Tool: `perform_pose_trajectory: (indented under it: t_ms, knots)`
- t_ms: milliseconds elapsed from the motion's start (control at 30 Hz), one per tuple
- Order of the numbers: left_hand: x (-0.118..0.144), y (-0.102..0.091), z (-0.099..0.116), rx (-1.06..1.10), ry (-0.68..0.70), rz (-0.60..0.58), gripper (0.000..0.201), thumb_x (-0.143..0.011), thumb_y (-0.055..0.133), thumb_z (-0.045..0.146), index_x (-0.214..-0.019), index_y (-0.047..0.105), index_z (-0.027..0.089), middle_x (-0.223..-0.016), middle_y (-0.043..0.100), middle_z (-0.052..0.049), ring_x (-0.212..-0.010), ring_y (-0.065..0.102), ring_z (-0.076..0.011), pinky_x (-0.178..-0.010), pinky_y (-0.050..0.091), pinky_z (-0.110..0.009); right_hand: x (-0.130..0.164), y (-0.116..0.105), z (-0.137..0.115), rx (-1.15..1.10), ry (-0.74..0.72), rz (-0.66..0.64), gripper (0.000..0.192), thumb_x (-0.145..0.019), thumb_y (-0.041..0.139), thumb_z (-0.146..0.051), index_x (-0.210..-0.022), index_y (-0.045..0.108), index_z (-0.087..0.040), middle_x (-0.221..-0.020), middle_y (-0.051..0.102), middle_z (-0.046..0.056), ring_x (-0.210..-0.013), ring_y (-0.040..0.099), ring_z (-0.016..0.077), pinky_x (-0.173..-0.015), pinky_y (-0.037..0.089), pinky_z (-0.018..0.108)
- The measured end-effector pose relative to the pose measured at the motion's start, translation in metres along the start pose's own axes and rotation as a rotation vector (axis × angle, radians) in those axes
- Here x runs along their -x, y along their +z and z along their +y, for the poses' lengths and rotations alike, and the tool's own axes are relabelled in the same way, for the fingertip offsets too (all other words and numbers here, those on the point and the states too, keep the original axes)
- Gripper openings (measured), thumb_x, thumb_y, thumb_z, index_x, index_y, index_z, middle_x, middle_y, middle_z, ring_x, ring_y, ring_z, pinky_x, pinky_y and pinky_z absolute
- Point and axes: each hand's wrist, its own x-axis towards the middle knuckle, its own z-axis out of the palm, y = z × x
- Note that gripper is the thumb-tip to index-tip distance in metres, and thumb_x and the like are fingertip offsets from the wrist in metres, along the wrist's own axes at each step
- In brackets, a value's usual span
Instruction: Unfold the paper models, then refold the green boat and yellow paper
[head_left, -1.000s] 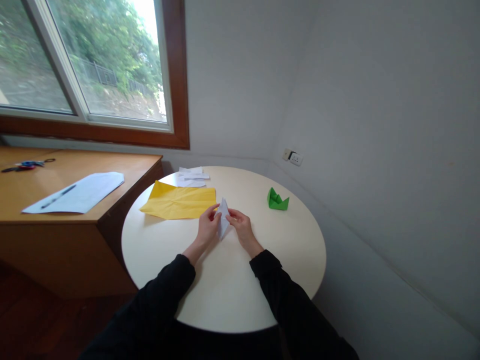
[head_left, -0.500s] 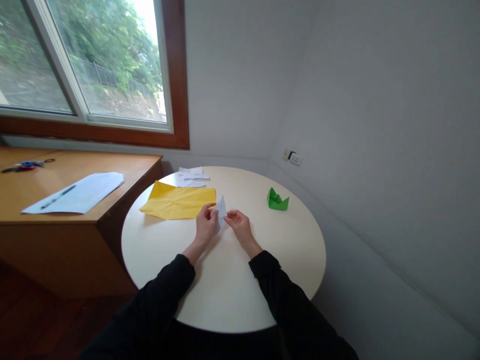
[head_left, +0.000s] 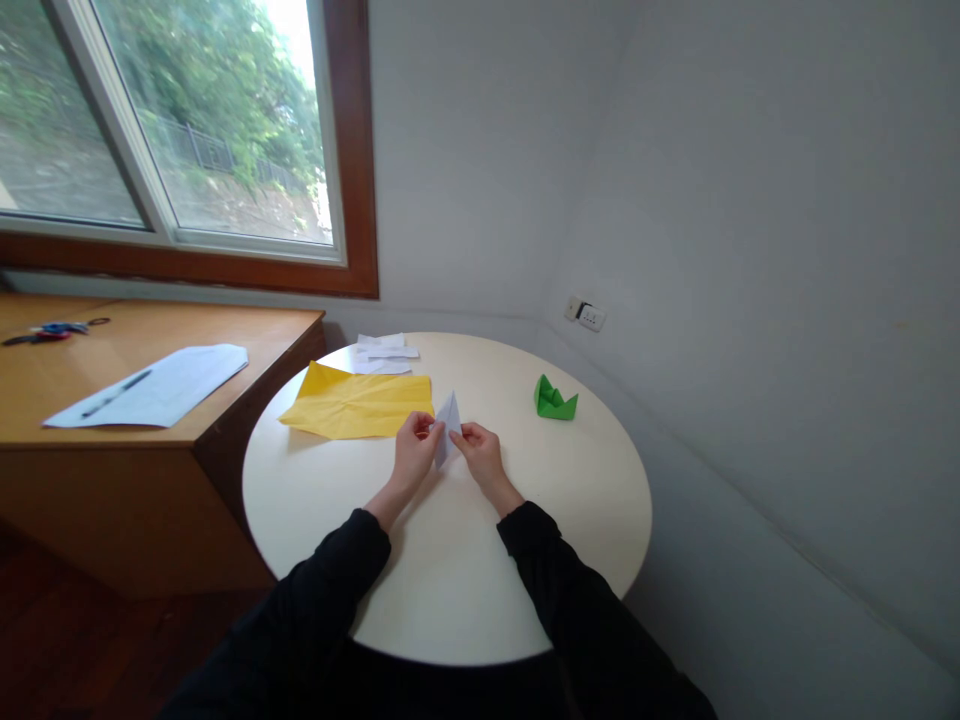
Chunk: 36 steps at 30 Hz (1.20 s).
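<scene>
A small piece of folded white paper (head_left: 449,420), diamond-shaped with a pointed top, is held up over the round white table (head_left: 457,560). My left hand (head_left: 416,447) pinches its left edge between thumb and fingers. On the opposite edge my right hand (head_left: 481,451) grips it the same way, thumb toward me. Just behind my left hand lies a creased sheet of yellow paper (head_left: 360,400). To the right, apart from both hands, stands a green folded paper boat (head_left: 555,400).
White paper strips (head_left: 386,355) lie at the table's far edge. On the wooden desk (head_left: 262,340) at left are white sheets (head_left: 180,380) with a pen (head_left: 116,393) on top, and scissors (head_left: 56,330) farther back. A wall socket (head_left: 592,318) is beyond the table.
The folded white paper has shifted slightly right and turned a little. My left hand has moved a bit right with it, and my right fingers have closed further onto its right edge.
</scene>
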Motion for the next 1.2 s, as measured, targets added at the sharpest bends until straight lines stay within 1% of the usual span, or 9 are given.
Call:
perform_pose_trajectory:
  t_ms: [200,367,467,600,700,800,900,1033,1200]
  knots:
    - [-0.002,-0.001,-0.008,-0.082,0.019,-0.018,0.014,-0.068,0.064,0.031,-0.069,0.060,0.017,-0.075,0.059,-0.003,-0.073,0.055,-0.0171,-0.069,0.044,-0.031,-0.002,-0.001,0.002,0.034,-0.017,0.061,0.018,-0.063,0.069,-0.033,-0.068,0.062,-0.017,-0.067,0.067,0.002,-0.061,0.060,0.0161,-0.061,0.048,0.029]
    - [-0.002,-0.002,-0.007,-0.134,0.054,-0.007,0.011,-0.066,0.066,0.029,-0.069,0.065,0.018,-0.079,0.058,-0.004,-0.082,0.054,-0.0196,-0.074,0.043,-0.033,-0.003,-0.002,0.003,0.073,-0.053,0.095,0.018,-0.064,0.068,-0.034,-0.069,0.062,-0.017,-0.069,0.066,0.003,-0.065,0.060,0.0169,-0.062,0.048,0.029]
    - [-0.001,-0.002,-0.003,-0.146,0.067,-0.013,0.009,-0.065,0.066,0.027,-0.068,0.065,0.018,-0.077,0.056,-0.003,-0.078,0.054,-0.0183,-0.071,0.043,-0.031,-0.003,-0.002,0.004,0.102,-0.080,0.109,0.019,-0.066,0.066,-0.034,-0.071,0.062,-0.017,-0.071,0.065,0.003,-0.067,0.060,0.0171,-0.061,0.048,0.029]
    - [0.001,-0.002,0.001,-0.139,0.071,-0.042,0.006,-0.065,0.065,0.024,-0.066,0.064,0.018,-0.069,0.056,0.000,-0.064,0.051,-0.0138,-0.062,0.042,-0.027,0.000,-0.002,0.001,0.150,-0.137,0.120,0.017,-0.068,0.065,-0.033,-0.073,0.063,-0.017,-0.074,0.063,0.003,-0.070,0.058,0.0170,-0.060,0.047,0.028]
    - [0.003,-0.001,0.002,-0.117,0.059,-0.085,0.007,-0.065,0.064,0.025,-0.063,0.062,0.018,-0.060,0.055,0.002,-0.055,0.047,-0.0120,-0.057,0.039,-0.026,0.001,-0.001,-0.002,0.185,-0.195,0.121,0.014,-0.069,0.065,-0.031,-0.073,0.064,-0.018,-0.079,0.062,0.003,-0.076,0.058,0.0173,-0.062,0.046,0.027]
    - [0.004,0.001,0.001,-0.075,0.042,-0.140,0.013,-0.067,0.062,0.028,-0.061,0.062,0.017,-0.055,0.057,0.001,-0.055,0.049,-0.0130,-0.056,0.039,-0.026,0.002,-0.001,-0.003,0.217,-0.237,0.124,0.012,-0.071,0.064,-0.030,-0.075,0.065,-0.019,-0.082,0.062,0.004,-0.080,0.057,0.0178,-0.062,0.045,0.027]
    - [0.004,0.002,0.001,-0.022,0.015,-0.175,0.016,-0.068,0.063,0.031,-0.063,0.064,0.015,-0.058,0.061,-0.001,-0.057,0.053,-0.0149,-0.058,0.042,-0.027,0.002,-0.002,-0.001,0.245,-0.264,0.119,0.011,-0.072,0.064,-0.030,-0.076,0.067,-0.021,-0.084,0.062,0.004,-0.083,0.057,0.0184,-0.063,0.045,0.028]
    - [0.004,0.002,0.001,0.057,-0.030,-0.200,0.018,-0.067,0.064,0.032,-0.068,0.067,0.014,-0.065,0.067,-0.004,-0.063,0.058,-0.0171,-0.062,0.045,-0.029,0.001,-0.003,0.002,0.272,-0.298,0.098,0.009,-0.073,0.064,-0.028,-0.076,0.070,-0.022,-0.082,0.062,0.003,-0.083,0.056,0.0182,-0.071,0.046,0.030]
    - [0.004,0.002,0.002,0.143,-0.105,-0.186,0.019,-0.065,0.067,0.033,-0.069,0.066,0.014,-0.065,0.066,-0.003,-0.062,0.059,-0.0163,-0.060,0.046,-0.028,0.001,-0.002,0.004,0.296,-0.324,0.071,0.010,-0.075,0.062,-0.025,-0.078,0.071,-0.023,-0.084,0.061,0.004,-0.084,0.057,0.0181,-0.076,0.047,0.031]
